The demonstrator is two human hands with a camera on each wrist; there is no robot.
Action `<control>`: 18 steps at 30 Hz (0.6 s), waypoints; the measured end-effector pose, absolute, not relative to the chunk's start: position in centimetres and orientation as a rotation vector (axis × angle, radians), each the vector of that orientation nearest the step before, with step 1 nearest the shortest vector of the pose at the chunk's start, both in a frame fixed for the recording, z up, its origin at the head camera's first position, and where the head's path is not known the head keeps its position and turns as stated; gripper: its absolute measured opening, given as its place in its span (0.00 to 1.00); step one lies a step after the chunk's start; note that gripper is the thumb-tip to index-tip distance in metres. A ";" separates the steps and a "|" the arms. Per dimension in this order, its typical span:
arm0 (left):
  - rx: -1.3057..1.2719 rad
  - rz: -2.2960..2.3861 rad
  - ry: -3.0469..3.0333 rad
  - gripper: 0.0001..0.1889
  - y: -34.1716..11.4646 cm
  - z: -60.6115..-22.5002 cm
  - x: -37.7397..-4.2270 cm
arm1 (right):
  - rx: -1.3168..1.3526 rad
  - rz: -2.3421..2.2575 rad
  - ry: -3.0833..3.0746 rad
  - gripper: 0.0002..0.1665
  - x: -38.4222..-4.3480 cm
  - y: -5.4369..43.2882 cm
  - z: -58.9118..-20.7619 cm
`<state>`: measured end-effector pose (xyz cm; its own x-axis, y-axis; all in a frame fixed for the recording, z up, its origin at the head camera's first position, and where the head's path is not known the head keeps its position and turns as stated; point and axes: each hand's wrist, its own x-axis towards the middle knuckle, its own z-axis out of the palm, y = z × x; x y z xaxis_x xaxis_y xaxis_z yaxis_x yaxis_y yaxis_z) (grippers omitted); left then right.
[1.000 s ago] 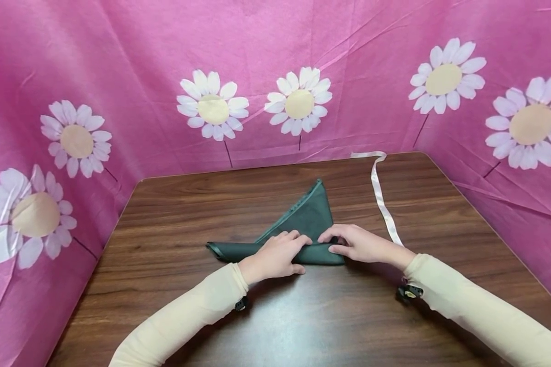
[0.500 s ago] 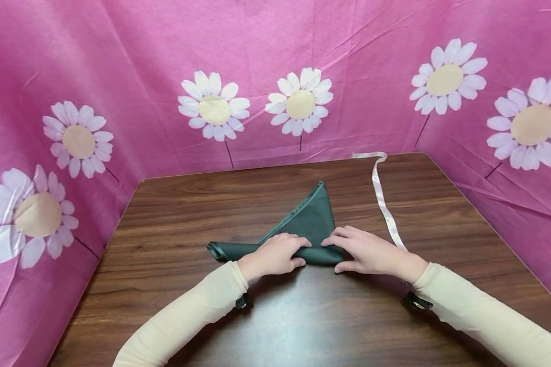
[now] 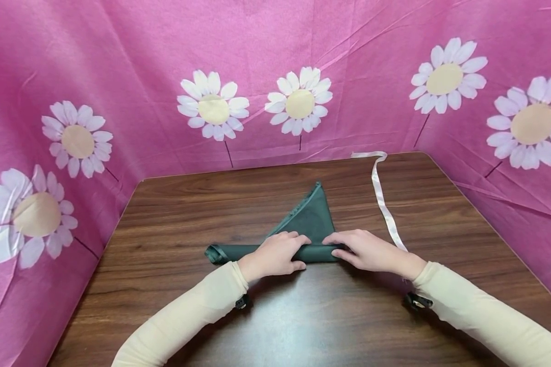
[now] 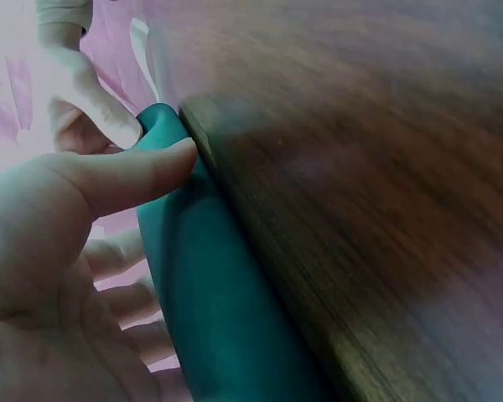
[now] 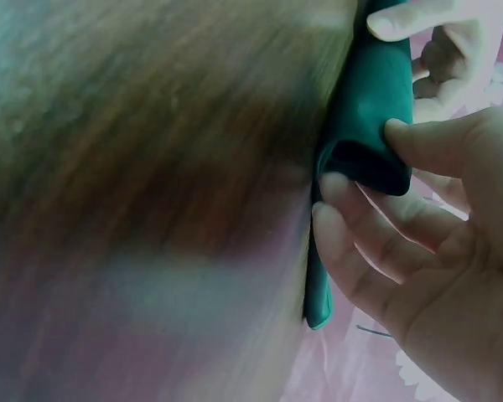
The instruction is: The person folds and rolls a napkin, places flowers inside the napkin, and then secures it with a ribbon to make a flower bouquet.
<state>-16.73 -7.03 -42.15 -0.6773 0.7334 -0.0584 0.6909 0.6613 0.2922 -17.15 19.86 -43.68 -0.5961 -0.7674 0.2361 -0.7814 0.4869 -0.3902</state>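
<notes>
Head view bright, mostly crisp — 1 pale glare patch on near middle of tabletop, soft shadow beneath right hand; light seemingly from above. Leftmost flower looks stretched at frame edge. 2 wrist views dimmer, hazy — tabletop grain smeared, out of focus; faint sheen on green cloth; pink backdrop washed out in left wrist view.

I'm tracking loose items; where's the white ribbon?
In the head view, the white ribbon lies on the right of the table, running from its far edge toward the right hand.
</notes>
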 end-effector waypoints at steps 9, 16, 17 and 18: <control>1.172 0.370 2.719 0.26 -6.8 -42.2 -16.8 | 1.145 1.120 -2.846 0.17 -17.6 19.6 -43.9; 1.191 0.349 2.733 0.26 -6.8 -42.3 -16.9 | 1.044 1.031 -2.834 0.16 -18.0 19.7 -43.9; 1.191 0.347 2.738 0.26 -6.8 -42.4 -16.9 | 1.033 0.983 -2.809 0.16 -18.1 19.7 -43.8; 1.190 0.345 2.742 0.26 -6.8 -42.4 -16.8 | 1.028 0.948 -2.781 0.16 -18.2 19.8 -43.6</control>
<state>-16.84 -6.76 -42.40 -0.6796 0.7329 -0.0303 0.7026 0.6622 0.2604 -18.16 19.85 -43.65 -0.7814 -0.5813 0.2267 -0.5988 0.5965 -0.5345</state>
